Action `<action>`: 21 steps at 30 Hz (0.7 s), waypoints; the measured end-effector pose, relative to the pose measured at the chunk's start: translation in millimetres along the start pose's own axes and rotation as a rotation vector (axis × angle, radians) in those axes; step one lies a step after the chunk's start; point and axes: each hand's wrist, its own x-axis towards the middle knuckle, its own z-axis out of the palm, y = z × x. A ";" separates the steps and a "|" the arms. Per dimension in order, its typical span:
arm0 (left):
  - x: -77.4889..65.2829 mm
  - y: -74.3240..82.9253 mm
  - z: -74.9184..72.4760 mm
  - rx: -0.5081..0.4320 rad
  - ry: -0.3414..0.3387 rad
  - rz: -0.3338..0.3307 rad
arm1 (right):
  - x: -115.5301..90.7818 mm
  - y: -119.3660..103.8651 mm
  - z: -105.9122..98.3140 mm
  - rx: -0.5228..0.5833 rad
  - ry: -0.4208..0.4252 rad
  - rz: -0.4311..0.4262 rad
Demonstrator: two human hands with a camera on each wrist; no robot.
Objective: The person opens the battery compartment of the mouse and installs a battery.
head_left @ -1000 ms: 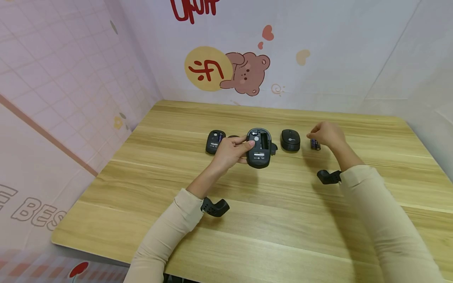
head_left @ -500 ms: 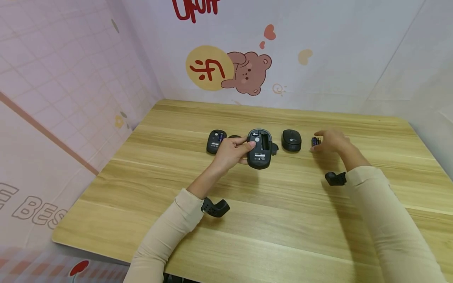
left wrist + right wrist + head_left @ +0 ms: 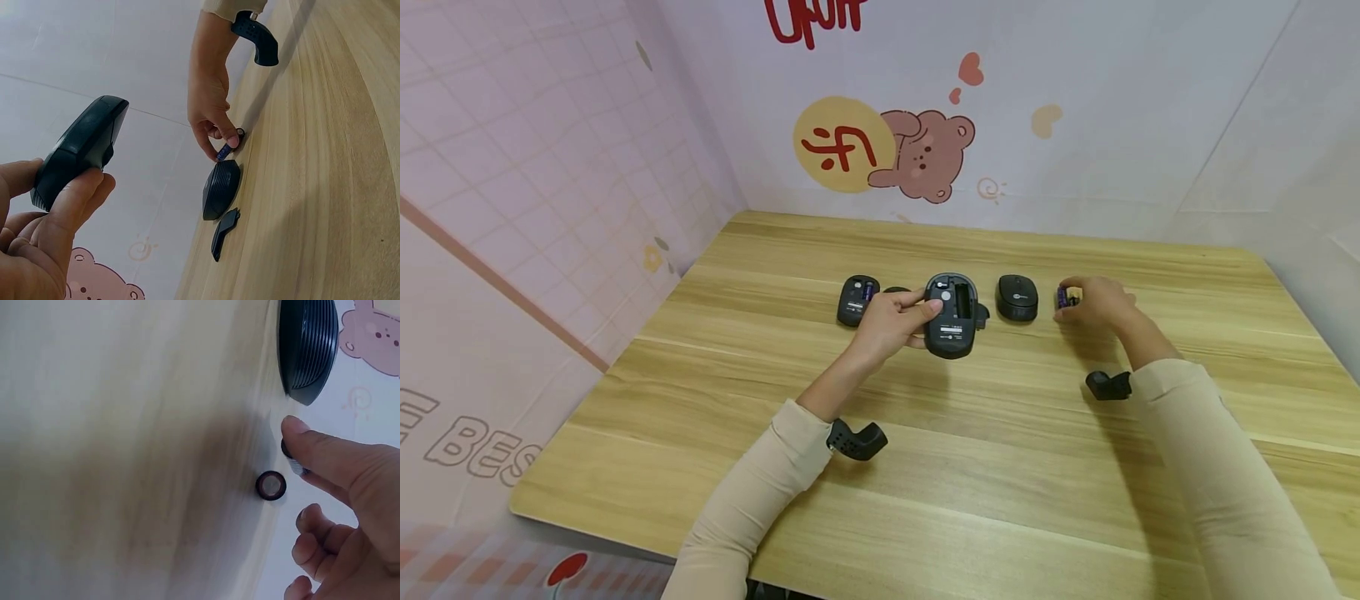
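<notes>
My left hand (image 3: 887,325) grips a black computer mouse (image 3: 951,337) above the table, its underside turned toward me. The battery slot in that mouse is uncovered, with no battery showing in it. Farther right, my right hand (image 3: 1101,302) pinches a small dark battery (image 3: 1062,297) between thumb and forefinger at table level. A second battery (image 3: 270,485) lies beside it, end-on in the right wrist view; the other fingers curl loosely near it. In the left wrist view the pinched battery (image 3: 224,152) shows its blue-purple wrapper.
A closed black mouse (image 3: 1017,298) sits between the hands. Its neighbour is a dark battery cover (image 3: 225,232), partly behind the held mouse in the head view. To the left, an overturned mouse (image 3: 853,310) has a battery in its slot; another dark piece (image 3: 897,290) is mostly hidden.
My right hand has come down around the batteries from above and now pinches one, which has shifted slightly left of the other. The left hand and its mouse stay almost still.
</notes>
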 end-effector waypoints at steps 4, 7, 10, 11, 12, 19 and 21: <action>0.5 0.5 0.9 -0.001 -0.005 -0.003 | -1.2 -5.0 3.0 0.009 0.045 -0.042; 0.7 0.6 1.3 -0.004 -0.008 -0.009 | -3.7 -11.6 6.0 0.055 0.077 -0.082; 0.9 0.3 1.8 -0.003 -0.010 -0.011 | -6.5 -19.6 8.7 0.156 0.101 -0.113; 1.0 0.2 2.0 -0.001 -0.010 -0.011 | -7.5 -22.6 9.1 0.197 0.108 -0.119; 1.2 0.2 2.2 0.002 -0.010 -0.012 | -8.4 -25.5 9.3 0.236 0.114 -0.123; 2.2 0.2 3.9 0.001 -0.016 -0.017 | -18.1 -46.8 4.6 0.408 0.130 -0.132; 2.6 -0.3 4.3 0.003 -0.016 -0.019 | -21.9 -52.0 2.8 0.457 0.125 -0.137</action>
